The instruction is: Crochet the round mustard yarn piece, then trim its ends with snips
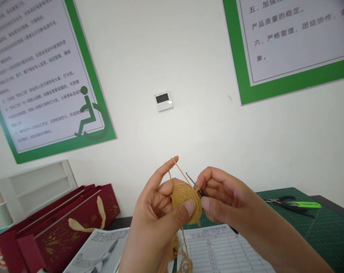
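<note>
Between the thumb and fingers of my left hand [163, 208] is a round, mustard-yellow crocheted piece [183, 197]. Yarn [180, 167] loops over the raised left index finger and runs down to the edge of the piece. My right hand [223, 193] pinches a crochet hook [192, 179] with a dark handle; its metal tip points up and left, just above the piece's right edge. More yellow yarn [185, 261] hangs below the left hand, over the papers.
Dark red gift bags [66, 227] stand at the left beside a printed booklet [98, 252]. A printed form [217, 250] lies below the hands. On the green cutting mat [325, 235] at right are pliers [288, 204] and a bright green-handled tool [307, 204]. Behind is a wall with posters.
</note>
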